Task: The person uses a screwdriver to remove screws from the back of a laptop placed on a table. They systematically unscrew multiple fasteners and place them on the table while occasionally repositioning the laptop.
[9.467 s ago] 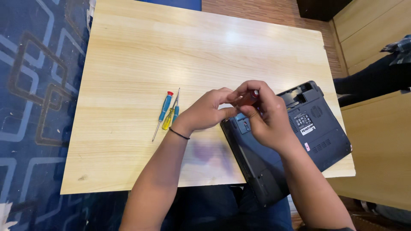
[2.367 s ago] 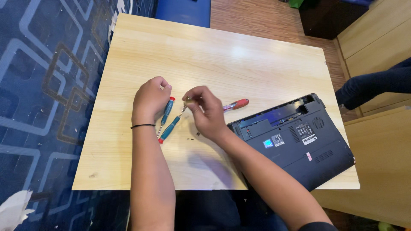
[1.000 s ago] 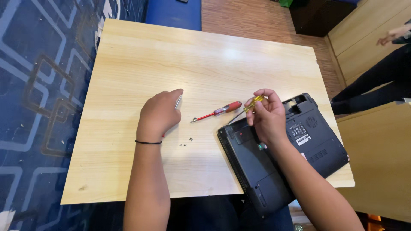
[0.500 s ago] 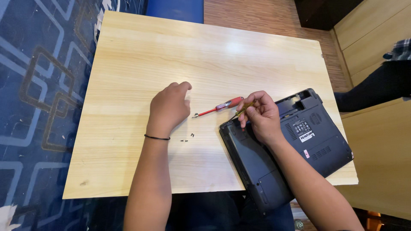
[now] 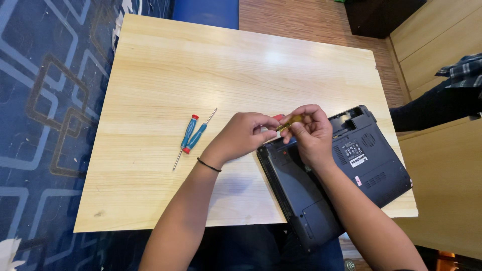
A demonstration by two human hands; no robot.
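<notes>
My right hand (image 5: 312, 136) grips a small yellow-handled screwdriver (image 5: 290, 121) above the near-left corner of a black laptop (image 5: 359, 173) that lies bottom-up on the wooden table (image 5: 201, 65). My left hand (image 5: 242, 136) is curled right beside it, fingertips meeting the right hand's at the screwdriver. Whether the left hand grips anything is hidden. A red screwdriver handle (image 5: 277, 117) peeks out between the hands. Two blue-handled screwdrivers (image 5: 193, 133) lie side by side on the table, left of my left hand.
The laptop overhangs the table's near right edge. Another person's dark trousers and plaid sleeve (image 5: 459, 80) show at the far right, beside wooden cabinets (image 5: 442, 45). A blue chair (image 5: 206, 10) stands at the table's far side. Blue patterned carpet (image 5: 45, 100) lies to the left.
My left hand has slid right across the table to meet my right hand, uncovering the two blue screwdrivers and covering most of the red one. The right hand still holds the yellow screwdriver.
</notes>
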